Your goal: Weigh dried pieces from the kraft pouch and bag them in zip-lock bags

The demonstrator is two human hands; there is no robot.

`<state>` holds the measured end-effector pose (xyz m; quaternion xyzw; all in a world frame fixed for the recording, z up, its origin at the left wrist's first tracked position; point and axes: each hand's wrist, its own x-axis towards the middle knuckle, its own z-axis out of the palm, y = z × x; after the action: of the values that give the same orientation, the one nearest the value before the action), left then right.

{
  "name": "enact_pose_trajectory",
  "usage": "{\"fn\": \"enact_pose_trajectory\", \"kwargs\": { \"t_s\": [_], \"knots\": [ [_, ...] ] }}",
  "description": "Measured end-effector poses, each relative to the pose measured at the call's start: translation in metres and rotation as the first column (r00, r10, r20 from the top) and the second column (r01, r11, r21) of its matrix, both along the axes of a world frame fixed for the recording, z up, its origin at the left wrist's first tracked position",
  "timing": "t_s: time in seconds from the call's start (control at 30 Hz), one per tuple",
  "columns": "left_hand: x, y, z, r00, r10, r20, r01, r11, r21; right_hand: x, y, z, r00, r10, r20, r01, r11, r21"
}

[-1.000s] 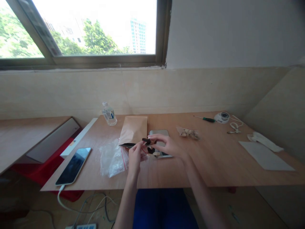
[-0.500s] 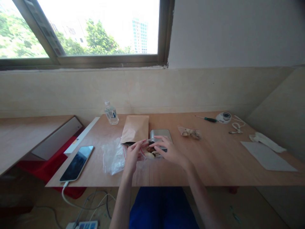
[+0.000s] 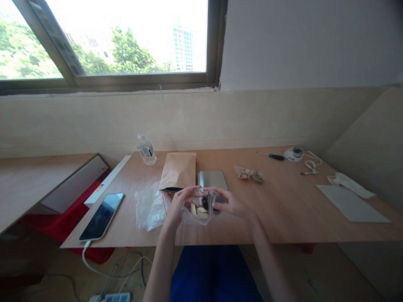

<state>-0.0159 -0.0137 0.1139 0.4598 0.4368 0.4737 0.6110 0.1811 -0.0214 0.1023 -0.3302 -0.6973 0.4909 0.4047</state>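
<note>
Between my hands is a clear zip bag (image 3: 198,218) holding pale, slice-like dried pieces (image 3: 199,210) and something dark. My left hand (image 3: 180,205) grips the bag's left upper edge. On the other side my right hand (image 3: 229,203) has its fingers closed on the right upper edge. Just beyond the hands lies a silver digital scale (image 3: 213,179), its front part hidden by the right hand and the bag. A brown kraft paper pouch (image 3: 179,170) rests behind my left hand, its dark mouth towards me. Left of that hand are empty-looking clear zip bags (image 3: 149,209).
Another zip bag with pale dried pieces (image 3: 250,174) lies right of the scale. A water bottle (image 3: 147,151) stands at the back; a charging phone (image 3: 102,217) lies at left. To the right are a screwdriver (image 3: 277,157), a white dome camera (image 3: 294,154), a cable, white cloth and a grey sheet (image 3: 352,204).
The zip bag has been tilted up and nearer to me, its pale pieces now gathered low in it. Both hands have moved slightly down, with the right hand now holding the bag's edge.
</note>
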Motion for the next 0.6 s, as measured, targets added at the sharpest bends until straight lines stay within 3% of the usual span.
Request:
{"fn": "enact_pose_trajectory", "kwargs": {
  "t_s": [0.13, 0.27, 0.33, 0.47, 0.6],
  "knots": [
    [-0.004, -0.003, -0.005, 0.99, -0.083, 0.116, 0.09, 0.995, -0.054, -0.002, 0.0, -0.017, 0.982, -0.135, -0.13, 0.116, 0.983, -0.139],
    [-0.005, -0.013, -0.011, 0.96, -0.109, 0.259, 0.117, 0.993, -0.016, 0.001, -0.001, -0.035, 0.881, -0.424, -0.21, 0.368, 0.894, -0.257],
    [-0.002, -0.018, -0.015, 0.985, -0.072, 0.156, 0.063, 0.996, 0.062, 0.002, -0.005, -0.038, 0.868, -0.437, -0.235, 0.382, 0.891, -0.247],
    [0.009, -0.024, -0.025, 0.992, 0.105, -0.07, -0.092, 0.98, 0.175, 0.0, -0.013, -0.039, 0.915, -0.338, -0.22, 0.298, 0.934, -0.196],
    [0.015, -0.026, -0.03, 0.973, 0.175, -0.152, -0.132, 0.958, 0.253, -0.005, -0.016, -0.043, 0.895, -0.436, -0.1, 0.423, 0.897, -0.124]
  ]
}}
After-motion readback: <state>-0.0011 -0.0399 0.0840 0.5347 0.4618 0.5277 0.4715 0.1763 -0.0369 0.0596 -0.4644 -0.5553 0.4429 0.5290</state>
